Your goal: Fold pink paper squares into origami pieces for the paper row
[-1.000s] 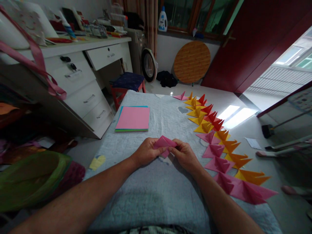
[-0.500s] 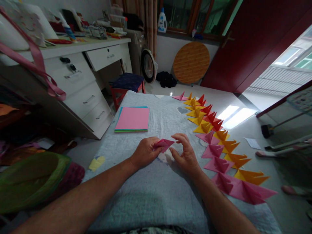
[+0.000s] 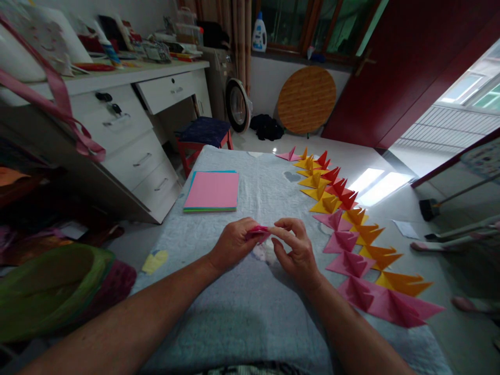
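Observation:
A small piece of folded pink origami paper (image 3: 258,233) is pinched between the thumb and fingers of my left hand (image 3: 235,240), just above the cloth-covered table. My right hand (image 3: 294,247) reaches in from the right, its index fingertip against the paper's right end. The right thumb stands apart from that finger, so this hand is not gripping the paper. To the right stand rows of folded paper cranes: pink ones (image 3: 351,264) nearest, with yellow ones (image 3: 324,202) and red ones (image 3: 339,187) farther back. Part of the folded paper is hidden behind my left fingers.
A stack of square coloured paper (image 3: 213,190), pink on top, lies at the back left of the table cloth (image 3: 250,323). Left of the table are a white desk (image 3: 117,122) and a green-rimmed basket (image 3: 54,291). Behind stands a stool (image 3: 205,130).
My right index finger has moved left onto the paper's end. The folded paper now appears thinner, turned more edge-on, while my left hand keeps its pinch in nearly the same place.

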### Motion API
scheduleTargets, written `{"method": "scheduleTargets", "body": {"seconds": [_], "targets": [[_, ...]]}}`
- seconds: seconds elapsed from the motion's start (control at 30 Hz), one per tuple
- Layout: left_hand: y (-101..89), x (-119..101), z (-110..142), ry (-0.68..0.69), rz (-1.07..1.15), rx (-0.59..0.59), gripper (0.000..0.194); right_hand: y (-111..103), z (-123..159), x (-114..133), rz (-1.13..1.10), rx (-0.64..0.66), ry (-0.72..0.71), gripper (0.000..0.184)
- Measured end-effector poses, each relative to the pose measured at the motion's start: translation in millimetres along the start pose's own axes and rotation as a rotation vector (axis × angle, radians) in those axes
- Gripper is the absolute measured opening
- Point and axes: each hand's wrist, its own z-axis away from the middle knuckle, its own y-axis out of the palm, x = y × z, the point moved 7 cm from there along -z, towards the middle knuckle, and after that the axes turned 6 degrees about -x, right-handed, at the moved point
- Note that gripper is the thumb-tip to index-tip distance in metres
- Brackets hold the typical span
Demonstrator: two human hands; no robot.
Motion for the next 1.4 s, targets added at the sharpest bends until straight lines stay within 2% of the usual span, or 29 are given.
{"method": "scheduleTargets", "body": {"seconds": [0.2,0.4,0.57,0.7,0.8,0.9,1.1,1.4], "targets": [[-0.7,0.1,-0.7,0.004,-0.006,-0.008,0.020,0.5,0.1,2.0,0.003,0.009,-0.002,0.043],[0.1,-9.6,0.1,0.087,-0.038,0.014,0.023,3.3,1.6,-2.7,-0.024,0.012,0.051,0.032],[-0.8,-13.9,2.8,0.177,-0.064,-0.040,0.009,6.0,2.7,-8.0,-0.015,0.026,0.081,0.027],[-7.6,-10.8,5.0,0.179,-0.084,-0.179,0.041,6.2,2.7,-14.7,-0.069,0.011,0.126,0.024],[-9.5,-14.7,6.8,0.234,-0.088,-0.215,0.048,6.9,2.5,-18.1,-0.105,0.003,0.148,0.022],[-8.5,-15.7,6.1,0.214,-0.073,-0.166,0.040,8.5,2.1,-19.5,-0.128,0.014,0.164,0.020],[-5.5,-11.9,1.4,0.125,0.055,-0.058,0.005,9.9,1.3,-17.4,-0.160,0.041,0.162,0.023],[-5.6,-6.2,-2.6,0.068,0.133,-0.051,0.009,12.0,-0.2,-14.1,-0.177,0.061,0.149,0.025]]}}
